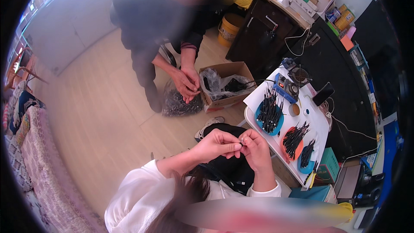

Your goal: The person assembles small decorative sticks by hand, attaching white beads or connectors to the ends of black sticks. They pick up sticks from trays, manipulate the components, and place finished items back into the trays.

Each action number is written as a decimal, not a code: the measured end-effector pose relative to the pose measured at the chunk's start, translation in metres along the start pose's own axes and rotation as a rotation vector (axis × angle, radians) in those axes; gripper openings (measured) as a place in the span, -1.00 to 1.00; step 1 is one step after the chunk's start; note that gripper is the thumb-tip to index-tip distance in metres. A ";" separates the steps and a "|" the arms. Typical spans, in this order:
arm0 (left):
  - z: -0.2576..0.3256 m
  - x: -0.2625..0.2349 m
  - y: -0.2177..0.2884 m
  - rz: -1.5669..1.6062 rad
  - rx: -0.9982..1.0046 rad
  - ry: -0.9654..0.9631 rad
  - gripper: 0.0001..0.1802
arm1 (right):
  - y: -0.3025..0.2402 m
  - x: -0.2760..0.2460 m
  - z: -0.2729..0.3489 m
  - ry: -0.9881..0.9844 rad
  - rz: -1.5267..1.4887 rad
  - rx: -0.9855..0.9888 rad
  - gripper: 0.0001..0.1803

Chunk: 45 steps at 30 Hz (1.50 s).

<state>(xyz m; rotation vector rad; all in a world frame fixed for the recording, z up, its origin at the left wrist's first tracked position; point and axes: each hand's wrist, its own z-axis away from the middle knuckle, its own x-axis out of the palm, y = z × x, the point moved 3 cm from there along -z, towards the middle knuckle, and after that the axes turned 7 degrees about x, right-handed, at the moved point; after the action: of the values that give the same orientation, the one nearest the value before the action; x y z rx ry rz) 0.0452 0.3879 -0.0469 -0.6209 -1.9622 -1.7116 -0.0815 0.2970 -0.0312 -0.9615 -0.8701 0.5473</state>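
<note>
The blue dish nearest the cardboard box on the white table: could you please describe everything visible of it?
The blue dish is round, shallow and looks like plastic. It lies flat on the white table, near its edge. A loose pile of thin black sticks covers most of it, some poking past the rim. No hand touches it.

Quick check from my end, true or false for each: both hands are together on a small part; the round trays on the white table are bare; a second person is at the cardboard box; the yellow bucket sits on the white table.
1. The left hand and right hand meet at a small part pinched between the fingertips. True.
2. The round trays on the white table are bare. False: the blue tray and the orange tray hold piles of thin dark pieces.
3. Another person's hands are beside the cardboard box. True.
4. The yellow bucket sits on the white table. False: it stands on the floor by the dark cabinet.
</note>
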 end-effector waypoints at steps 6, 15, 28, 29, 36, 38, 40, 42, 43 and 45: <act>0.000 0.003 0.002 -0.052 0.052 -0.052 -0.80 | 0.000 0.003 0.001 -0.030 -0.031 0.040 -0.84; 0.000 0.004 0.002 -0.152 0.055 -0.059 -0.77 | -0.003 0.000 0.001 -0.097 -0.065 0.082 -0.84; 0.004 0.019 -0.002 -0.265 0.016 -0.045 -0.82 | -0.003 -0.002 0.020 -0.079 0.027 0.026 -0.85; 0.005 0.021 -0.002 -0.268 -0.004 -0.028 -0.82 | -0.001 -0.001 0.023 -0.047 0.031 0.010 -0.86; 0.007 0.043 -0.004 -0.373 -0.074 0.045 -0.80 | 0.007 -0.006 0.039 0.053 0.038 -0.022 -0.83; 0.005 0.046 -0.007 -0.346 -0.077 0.079 -0.81 | 0.008 -0.011 0.042 0.015 -0.042 -0.022 -0.80; 0.003 0.050 -0.008 -0.279 -0.070 0.052 -0.83 | 0.007 -0.015 0.046 -0.036 -0.072 -0.028 -0.78; 0.003 0.056 -0.008 -0.240 -0.064 0.032 -0.84 | 0.006 -0.018 0.055 -0.056 -0.103 -0.062 -0.74; 0.003 0.060 -0.009 -0.233 -0.074 0.019 -0.84 | 0.004 -0.019 0.060 -0.080 -0.102 -0.070 -0.72; 0.004 0.067 -0.010 -0.250 -0.072 -0.008 -0.84 | 0.003 -0.020 0.065 -0.019 -0.073 -0.062 -0.71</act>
<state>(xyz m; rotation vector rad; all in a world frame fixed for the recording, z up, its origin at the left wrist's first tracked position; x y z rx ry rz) -0.0142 0.3932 -0.0143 -0.4214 -2.0629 -1.9372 -0.1472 0.3149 -0.0231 -0.9783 -0.9408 0.4697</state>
